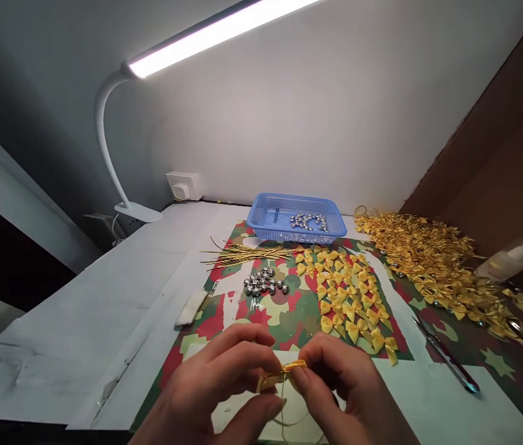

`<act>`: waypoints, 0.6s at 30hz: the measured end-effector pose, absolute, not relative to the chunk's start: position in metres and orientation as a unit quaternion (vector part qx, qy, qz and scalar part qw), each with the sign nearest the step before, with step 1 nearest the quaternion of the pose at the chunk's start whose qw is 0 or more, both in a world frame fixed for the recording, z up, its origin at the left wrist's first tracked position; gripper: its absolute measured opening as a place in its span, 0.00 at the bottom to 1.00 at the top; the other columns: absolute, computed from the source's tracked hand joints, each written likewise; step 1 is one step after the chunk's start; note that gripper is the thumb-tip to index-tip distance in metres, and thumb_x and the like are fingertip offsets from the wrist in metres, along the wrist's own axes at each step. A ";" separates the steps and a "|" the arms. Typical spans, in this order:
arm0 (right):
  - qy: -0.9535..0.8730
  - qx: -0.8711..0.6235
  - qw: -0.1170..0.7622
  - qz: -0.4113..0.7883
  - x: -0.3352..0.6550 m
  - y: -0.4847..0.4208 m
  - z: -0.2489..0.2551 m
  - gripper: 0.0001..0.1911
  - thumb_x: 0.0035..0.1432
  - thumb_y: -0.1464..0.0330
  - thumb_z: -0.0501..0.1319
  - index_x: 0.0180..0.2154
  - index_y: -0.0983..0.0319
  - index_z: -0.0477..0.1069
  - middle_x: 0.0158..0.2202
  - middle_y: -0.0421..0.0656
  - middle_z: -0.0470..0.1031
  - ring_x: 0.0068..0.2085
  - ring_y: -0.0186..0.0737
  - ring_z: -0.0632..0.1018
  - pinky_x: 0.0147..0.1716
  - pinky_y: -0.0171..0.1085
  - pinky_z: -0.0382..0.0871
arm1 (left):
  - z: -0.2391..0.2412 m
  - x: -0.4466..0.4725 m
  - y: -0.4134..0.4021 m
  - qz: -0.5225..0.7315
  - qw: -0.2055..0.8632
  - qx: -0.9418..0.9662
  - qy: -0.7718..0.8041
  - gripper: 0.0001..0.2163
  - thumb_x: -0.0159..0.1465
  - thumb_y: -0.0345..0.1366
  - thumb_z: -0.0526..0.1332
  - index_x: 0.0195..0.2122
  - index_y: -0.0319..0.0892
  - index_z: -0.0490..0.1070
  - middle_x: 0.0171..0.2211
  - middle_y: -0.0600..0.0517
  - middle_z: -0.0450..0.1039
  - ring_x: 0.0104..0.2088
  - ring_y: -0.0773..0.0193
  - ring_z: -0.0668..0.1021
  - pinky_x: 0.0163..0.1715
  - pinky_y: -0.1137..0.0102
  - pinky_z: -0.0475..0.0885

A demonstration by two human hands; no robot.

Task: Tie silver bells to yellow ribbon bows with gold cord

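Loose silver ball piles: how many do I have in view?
2. The front pile of silver balls lies on the patterned sheet; the back pile sits inside the blue basket. Balls also show among the heap of yellow bows, where others may be hidden.

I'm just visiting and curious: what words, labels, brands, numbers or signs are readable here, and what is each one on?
None: no text is readable anywhere in this view.
The whitish plastic bottle at the far right is too blurred to tell whether it carries a label.
No lettering can be made out on the white boxy wall fitting or the yellow ribbon bow pinched in the right hand.
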State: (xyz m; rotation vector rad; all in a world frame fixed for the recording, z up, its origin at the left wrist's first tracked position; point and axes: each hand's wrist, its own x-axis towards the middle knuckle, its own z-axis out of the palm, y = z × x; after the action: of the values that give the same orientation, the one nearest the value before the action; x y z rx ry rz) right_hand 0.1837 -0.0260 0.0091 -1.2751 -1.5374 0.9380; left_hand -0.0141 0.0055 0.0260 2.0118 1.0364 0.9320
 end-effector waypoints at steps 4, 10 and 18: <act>-0.647 -0.513 0.438 0.355 0.185 -0.026 0.008 0.10 0.65 0.68 0.57 0.29 0.59 0.66 0.25 0.33 0.61 0.25 0.30 0.63 0.24 0.31 0.55 | 0.031 -0.005 0.006 0.371 0.311 0.772 0.412 0.08 0.62 0.29 0.65 0.34 0.53 0.79 0.36 0.54 0.82 0.46 0.58 0.83 0.37 0.79 0.78; -0.663 -0.535 0.404 0.334 0.188 -0.029 0.010 0.10 0.67 0.68 0.58 0.30 0.57 0.65 0.26 0.33 0.62 0.27 0.31 0.64 0.26 0.31 0.56 | 0.029 -0.004 0.006 0.364 0.297 0.786 0.403 0.09 0.64 0.29 0.64 0.35 0.53 0.79 0.38 0.56 0.81 0.43 0.63 0.83 0.38 0.80 0.74; -0.669 -0.525 0.404 0.338 0.189 -0.026 0.011 0.11 0.67 0.68 0.57 0.30 0.57 0.65 0.26 0.33 0.62 0.25 0.31 0.63 0.25 0.31 0.57 | 0.026 -0.011 0.007 0.351 0.316 0.792 0.387 0.10 0.65 0.28 0.62 0.35 0.53 0.78 0.37 0.56 0.81 0.46 0.61 0.82 0.40 0.80 0.75</act>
State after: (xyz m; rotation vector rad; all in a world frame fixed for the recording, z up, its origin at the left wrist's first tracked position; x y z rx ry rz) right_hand 0.1890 -0.0265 0.0110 -1.3264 -1.6887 0.8531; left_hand -0.0111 0.0065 0.0262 2.0862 1.0196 0.9232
